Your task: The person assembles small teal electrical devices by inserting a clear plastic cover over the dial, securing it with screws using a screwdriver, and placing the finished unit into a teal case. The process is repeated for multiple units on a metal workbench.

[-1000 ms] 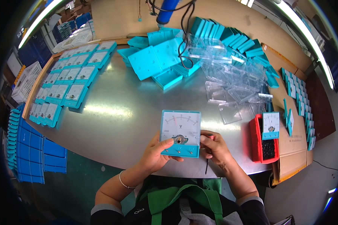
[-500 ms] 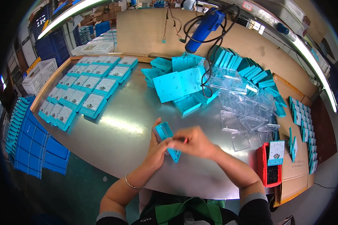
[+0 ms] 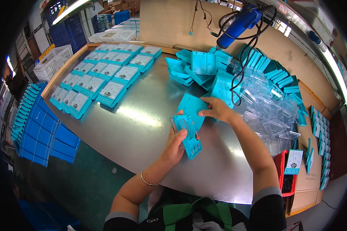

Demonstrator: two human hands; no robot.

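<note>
Left hand (image 3: 173, 149) grips a tilted teal frame (image 3: 192, 141); right hand (image 3: 219, 109), at its 1 o'clock, pinches a flat teal panel (image 3: 191, 107), which overlaps the frame in view, contact unclear. Clockwise about the hands: rows of white-faced meters (image 3: 117, 72) at 10, piled teal boxes (image 3: 204, 63) at 12, hanging blue power tool (image 3: 238, 27) at 1. Heaped clear covers (image 3: 274, 125) lie between 2 and 3, red bin (image 3: 278, 161) at 4.
</note>
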